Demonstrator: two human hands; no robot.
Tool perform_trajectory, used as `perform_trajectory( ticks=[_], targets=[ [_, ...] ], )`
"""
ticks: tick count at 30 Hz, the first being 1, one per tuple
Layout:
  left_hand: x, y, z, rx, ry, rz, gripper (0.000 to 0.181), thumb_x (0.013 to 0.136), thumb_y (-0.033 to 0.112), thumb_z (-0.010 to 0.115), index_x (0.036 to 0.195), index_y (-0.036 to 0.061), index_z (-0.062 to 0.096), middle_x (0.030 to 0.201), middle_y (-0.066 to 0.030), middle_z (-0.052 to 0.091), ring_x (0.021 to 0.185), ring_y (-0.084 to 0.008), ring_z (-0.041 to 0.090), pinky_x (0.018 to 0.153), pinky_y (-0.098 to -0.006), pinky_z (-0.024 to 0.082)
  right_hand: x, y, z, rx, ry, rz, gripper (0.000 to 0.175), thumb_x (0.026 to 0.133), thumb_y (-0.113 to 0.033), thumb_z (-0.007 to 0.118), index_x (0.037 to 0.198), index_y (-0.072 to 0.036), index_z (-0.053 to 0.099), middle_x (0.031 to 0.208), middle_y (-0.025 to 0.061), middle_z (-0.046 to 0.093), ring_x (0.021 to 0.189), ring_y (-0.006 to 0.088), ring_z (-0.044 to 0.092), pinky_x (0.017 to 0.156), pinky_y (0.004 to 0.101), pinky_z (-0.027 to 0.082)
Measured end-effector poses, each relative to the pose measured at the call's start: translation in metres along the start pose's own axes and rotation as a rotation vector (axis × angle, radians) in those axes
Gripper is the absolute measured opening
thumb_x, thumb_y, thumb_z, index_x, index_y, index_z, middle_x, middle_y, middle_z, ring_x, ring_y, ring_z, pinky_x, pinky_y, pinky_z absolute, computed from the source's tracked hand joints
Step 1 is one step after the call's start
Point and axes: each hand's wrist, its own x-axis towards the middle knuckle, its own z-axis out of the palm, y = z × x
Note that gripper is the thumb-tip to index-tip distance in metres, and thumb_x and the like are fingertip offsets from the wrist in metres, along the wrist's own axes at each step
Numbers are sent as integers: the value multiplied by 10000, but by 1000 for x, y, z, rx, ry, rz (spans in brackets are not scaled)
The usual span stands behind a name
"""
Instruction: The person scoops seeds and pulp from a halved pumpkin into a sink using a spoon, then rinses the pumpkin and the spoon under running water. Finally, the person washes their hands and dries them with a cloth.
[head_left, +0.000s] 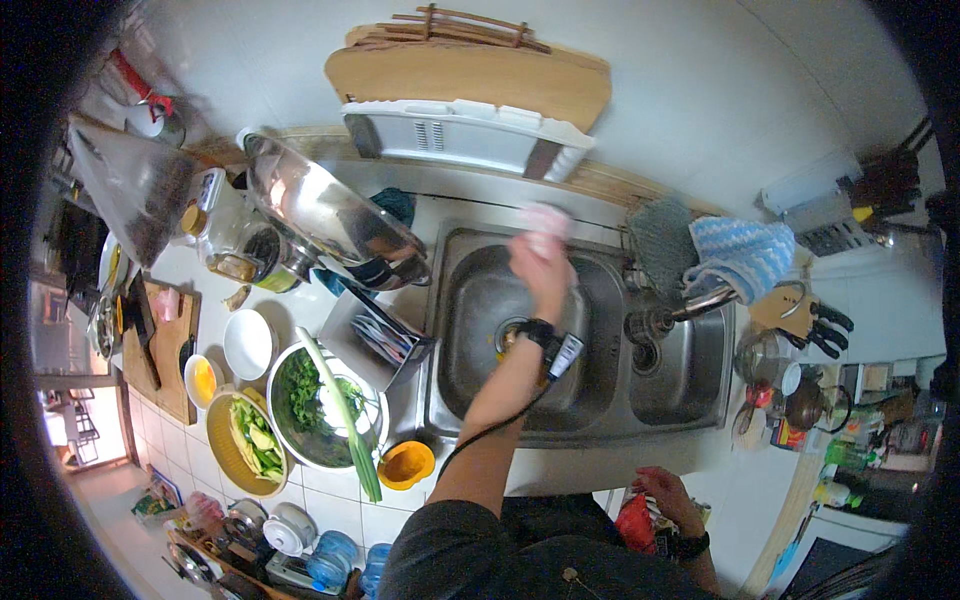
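My left hand (541, 274) reaches over the far part of a large stainless steel sink basin (469, 360) and grips a pink-and-white cloth (545, 219), blurred by motion. The cloth is at the sink's back rim. Below the wrist, the drain (512, 336) is partly covered by my arm, with yellowish scraps around it. My right hand (667, 493) hangs low in front of the counter, fingers apart, near a red plastic bag (635, 523). Nothing shows in its grasp.
Left of the sink are a steel bowl with leafy greens and a scallion (346, 412), a basket of cut green vegetables (251, 442), a hollow squash piece (406, 465) and a cleaver (142, 330) on a cutting board (176, 379). A faucet (705, 306) spans the sink's right side.
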Motion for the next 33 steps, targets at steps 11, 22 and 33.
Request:
perform_trajectory(
  ticks=[11, 22, 33],
  targets=[
    [56, -29, 41, 203, -9, 367, 324, 765, 71, 447, 1060, -64, 448, 1068, -245, 465, 1003, -407, 417, 913, -446, 315, -29, 26, -3, -499, 8, -372, 217, 775, -131, 592, 948, -16, 529, 990, 155, 524, 812, 270, 568, 703, 339, 482],
    [-9, -70, 117, -444, -739, 82, 365, 790, 219, 424, 1118, 77, 498, 1105, -109, 515, 1102, -283, 409, 972, -501, 226, -38, 14, -6, -547, -34, -274, 269, 746, -151, 615, 939, 8, 515, 952, 154, 538, 843, 309, 541, 720, 384, 452],
    [42, -28, -11, 1199, -361, 590, 266, 785, 181, 443, 1012, 107, 560, 1035, -119, 558, 993, -259, 505, 859, -411, 370, -16, 60, -39, -321, 99, -343, 255, 882, -172, 489, 1072, -6, 521, 905, 96, 608, 863, 151, 578, 719, 282, 466]
  ],
)
